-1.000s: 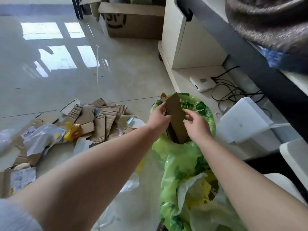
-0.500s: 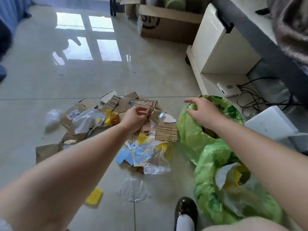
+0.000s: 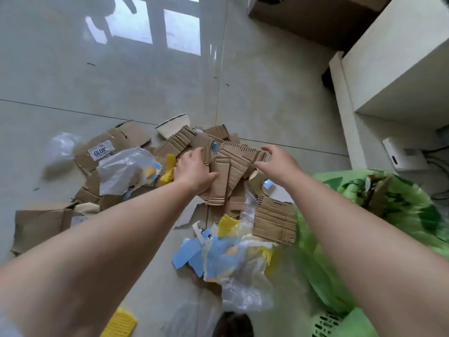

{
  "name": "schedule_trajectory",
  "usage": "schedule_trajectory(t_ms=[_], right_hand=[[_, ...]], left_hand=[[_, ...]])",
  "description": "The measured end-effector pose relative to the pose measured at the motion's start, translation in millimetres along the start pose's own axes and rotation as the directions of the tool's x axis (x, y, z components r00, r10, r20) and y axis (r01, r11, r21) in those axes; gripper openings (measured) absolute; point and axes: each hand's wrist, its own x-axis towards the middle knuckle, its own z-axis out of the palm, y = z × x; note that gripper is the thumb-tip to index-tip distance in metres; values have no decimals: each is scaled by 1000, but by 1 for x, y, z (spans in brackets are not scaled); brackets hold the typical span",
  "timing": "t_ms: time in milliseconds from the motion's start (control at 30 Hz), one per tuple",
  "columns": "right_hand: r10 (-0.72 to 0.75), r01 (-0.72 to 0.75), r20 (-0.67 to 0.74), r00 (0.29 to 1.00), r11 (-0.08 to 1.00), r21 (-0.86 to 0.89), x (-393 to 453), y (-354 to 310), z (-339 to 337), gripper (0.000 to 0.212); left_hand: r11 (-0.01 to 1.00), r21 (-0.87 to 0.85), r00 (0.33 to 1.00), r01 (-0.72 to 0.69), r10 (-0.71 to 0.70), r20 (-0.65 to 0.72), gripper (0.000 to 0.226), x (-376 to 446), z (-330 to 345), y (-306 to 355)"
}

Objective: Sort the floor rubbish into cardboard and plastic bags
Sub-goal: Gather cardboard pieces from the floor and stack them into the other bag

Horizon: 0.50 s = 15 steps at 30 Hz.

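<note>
A heap of torn corrugated cardboard (image 3: 233, 166) lies on the tiled floor, mixed with clear plastic wrappers (image 3: 126, 169), blue scraps (image 3: 187, 254) and yellow bits (image 3: 226, 224). My left hand (image 3: 194, 166) is on the heap, fingers curled over a ribbed cardboard strip (image 3: 218, 183) and thumb across it. Just to its right, my right hand (image 3: 279, 164) hovers at the edge of the top cardboard pieces, fingers spread and holding nothing. The green plastic bag (image 3: 401, 210) sits at the right with brown cardboard (image 3: 379, 190) showing inside.
A flat cardboard sheet labelled 4010 (image 3: 107, 147) and a larger one (image 3: 41, 224) lie to the left. Crumpled clear plastic (image 3: 245, 290) and a yellow piece (image 3: 120, 323) lie near my shoe (image 3: 233, 324). A white cabinet (image 3: 388, 69) stands to the right, a router (image 3: 401, 156) on its low shelf.
Both hands have left the green bag, where they were pushing a cardboard piece in, and swung left to the heap. The left hand has landed on the cardboard; the right followed.
</note>
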Motion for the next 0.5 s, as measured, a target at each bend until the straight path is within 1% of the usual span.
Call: schedule_trajectory(t_ms=[67,200,333,433,500], right_hand=[[44,-44,-14,999,999,24,31,6,12,60],[43,-44,-27,999,999,-19,67,25,46,69],[72,-70,18,997,994,-86,94,37,60,84],[132,-129,94,987,991,-39,107,39,66,95],[144,-141,91,985,989,-39,108,39,71,99]], left_hand=[[997,80,1000,17,-15,-23,92,18,13,-4],[990,100,994,104,-100,-40,99,47,35,-17],[969,232,996,85,-89,7,112,51,52,-16],[961,263,995,87,-96,24,123,47,63,-5],[954,284,994,92,-106,36,126,46,69,-2]])
